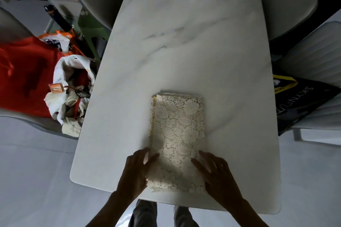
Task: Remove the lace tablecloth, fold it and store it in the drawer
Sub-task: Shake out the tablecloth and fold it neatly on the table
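The cream lace tablecloth (178, 134) lies folded into a long narrow rectangle on the white marble table (184, 42), near the front edge. My left hand (135, 169) rests at the cloth's near left edge with fingers straight, thumb lying on the lace. My right hand (217, 173) lies flat on the near right corner, fingers spread. No drawer is in view.
A chair at the left holds a pile of white and red cloth (72, 94) and an orange bag (25, 72). A black bag (302, 99) sits on a white chair (317, 57) at the right. Two more chairs stand at the table's far end.
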Demonstrator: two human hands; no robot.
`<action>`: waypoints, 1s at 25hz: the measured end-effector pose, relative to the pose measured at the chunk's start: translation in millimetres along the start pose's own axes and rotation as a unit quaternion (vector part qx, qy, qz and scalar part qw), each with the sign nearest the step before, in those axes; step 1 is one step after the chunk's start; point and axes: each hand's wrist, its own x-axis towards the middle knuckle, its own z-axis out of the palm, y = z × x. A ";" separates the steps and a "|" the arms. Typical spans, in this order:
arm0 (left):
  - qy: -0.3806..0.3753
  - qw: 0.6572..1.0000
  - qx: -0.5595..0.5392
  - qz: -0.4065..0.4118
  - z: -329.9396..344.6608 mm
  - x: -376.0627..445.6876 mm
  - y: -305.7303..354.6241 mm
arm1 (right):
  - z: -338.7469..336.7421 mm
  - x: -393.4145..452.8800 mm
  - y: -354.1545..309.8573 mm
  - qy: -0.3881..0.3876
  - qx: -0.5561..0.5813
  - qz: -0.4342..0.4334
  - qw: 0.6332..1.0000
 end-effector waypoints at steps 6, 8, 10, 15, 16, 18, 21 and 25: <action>-0.132 0.966 0.155 0.158 0.1 6.8 -13.8 | 11.3 5.1 26.6 -0.094 -0.079 -0.119 0.985; -0.129 0.972 0.111 0.161 4.0 7.2 -19.9 | 11.2 8.1 32.3 -0.064 -0.041 -0.119 0.990; -0.134 0.985 -0.043 0.105 4.2 12.6 -20.6 | 8.8 12.9 30.3 -0.030 0.090 -0.076 0.993; -0.065 0.897 -0.405 -0.164 -6.2 41.0 -15.9 | -17.2 45.0 24.9 0.003 0.482 0.226 0.846; -0.046 0.884 -0.421 -0.199 -4.2 47.9 -15.4 | -18.5 51.9 25.9 0.008 0.492 0.259 0.831; 0.023 0.864 -0.435 -0.251 -2.7 62.6 -11.1 | -20.7 65.8 25.8 0.015 0.495 0.306 0.813; 0.073 0.852 -0.410 -0.318 -3.0 80.4 -5.6 | -20.5 83.7 24.8 0.029 0.452 0.361 0.815; 0.057 0.866 -0.329 -0.371 -5.2 92.5 -1.5 | -20.2 94.0 21.5 0.067 0.411 0.400 0.816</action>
